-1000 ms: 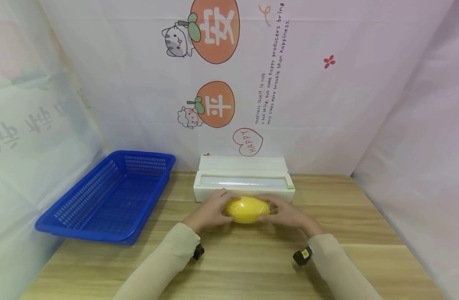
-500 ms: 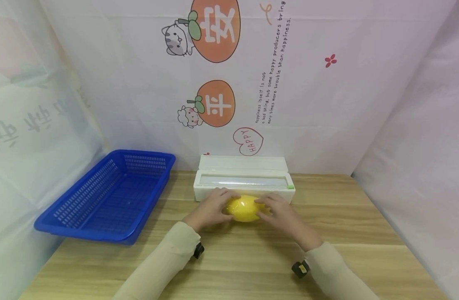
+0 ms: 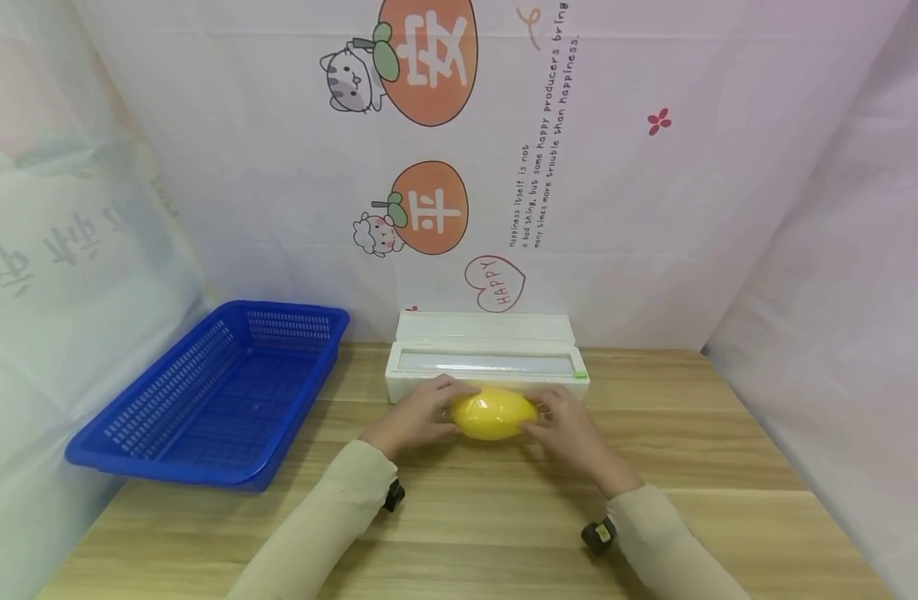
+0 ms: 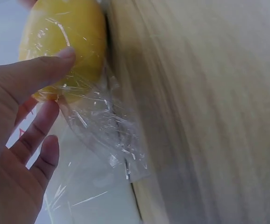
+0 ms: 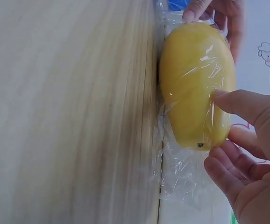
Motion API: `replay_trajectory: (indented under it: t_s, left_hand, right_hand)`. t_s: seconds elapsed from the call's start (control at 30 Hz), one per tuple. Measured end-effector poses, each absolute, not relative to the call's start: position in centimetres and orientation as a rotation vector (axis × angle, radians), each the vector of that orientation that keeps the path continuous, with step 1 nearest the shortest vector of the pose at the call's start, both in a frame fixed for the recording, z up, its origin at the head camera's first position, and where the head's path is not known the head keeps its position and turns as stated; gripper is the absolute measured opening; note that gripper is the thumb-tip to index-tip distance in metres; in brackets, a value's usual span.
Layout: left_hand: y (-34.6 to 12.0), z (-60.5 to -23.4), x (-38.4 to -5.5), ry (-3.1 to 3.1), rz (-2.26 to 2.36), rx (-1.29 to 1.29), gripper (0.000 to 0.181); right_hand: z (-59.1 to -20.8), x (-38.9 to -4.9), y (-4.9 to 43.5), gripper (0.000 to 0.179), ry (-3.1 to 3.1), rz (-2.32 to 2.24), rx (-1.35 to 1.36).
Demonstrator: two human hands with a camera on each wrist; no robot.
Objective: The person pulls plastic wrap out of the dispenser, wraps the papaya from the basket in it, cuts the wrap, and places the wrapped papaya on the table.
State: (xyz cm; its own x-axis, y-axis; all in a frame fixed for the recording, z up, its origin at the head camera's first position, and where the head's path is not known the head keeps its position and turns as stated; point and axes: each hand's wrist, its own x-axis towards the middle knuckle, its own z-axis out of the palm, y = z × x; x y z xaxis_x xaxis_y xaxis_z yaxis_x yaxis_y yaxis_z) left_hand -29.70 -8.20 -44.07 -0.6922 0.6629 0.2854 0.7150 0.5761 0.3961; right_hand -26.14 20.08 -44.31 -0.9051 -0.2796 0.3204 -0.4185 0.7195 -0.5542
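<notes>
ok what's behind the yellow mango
Behind the yellow mango stands a white film dispenser, its lid raised, with a green tab at its right end. The mango, left hand and right hand cover part of its front, so that stretch is hidden in the head view.

We see a plump, smooth yellow fruit, oblong, lying on its side with its long axis running left to right. Its narrower right end carries 1 small dark spot. Clear film covers the skin, shiny and creased, and gathers into loose, crumpled flaps past the 2 ends. The left hand holds the left end and the right hand the right, each with its thumb on the film. We find the fruit just in front of the white box; whether it touches the tabletop we cannot tell.
</notes>
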Motion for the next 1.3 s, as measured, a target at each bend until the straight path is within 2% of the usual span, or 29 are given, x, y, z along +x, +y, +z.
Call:
replay_trajectory:
  t_s: [0.23,0.47,0.87,1.3]
  left_hand:
    - [-7.9,-44.3,-29.5,-2.692,-0.811,-1.173,0.072]
    - [-7.6,-44.1,-29.2,-2.73,-0.843,-1.132,0.06]
    - [-7.5,-44.5,-29.3,-2.683,-0.773,-1.102,0.056]
    - [-7.3,-44.1,-29.0,-2.678,-0.766,-1.1,0.057]
  right_hand:
    - [-44.2,-26.1,20.7,0.044,-2.702,1.086,0.598]
    - [-43.2,-27.0,22.6,0.035,-2.519,1.086,0.528]
    - [-43.3,-31.1,26.2,0.086,-2.763,1.074,0.328]
    - [-45.1,-31.4,27.4,0.091,-2.824,1.319,0.242]
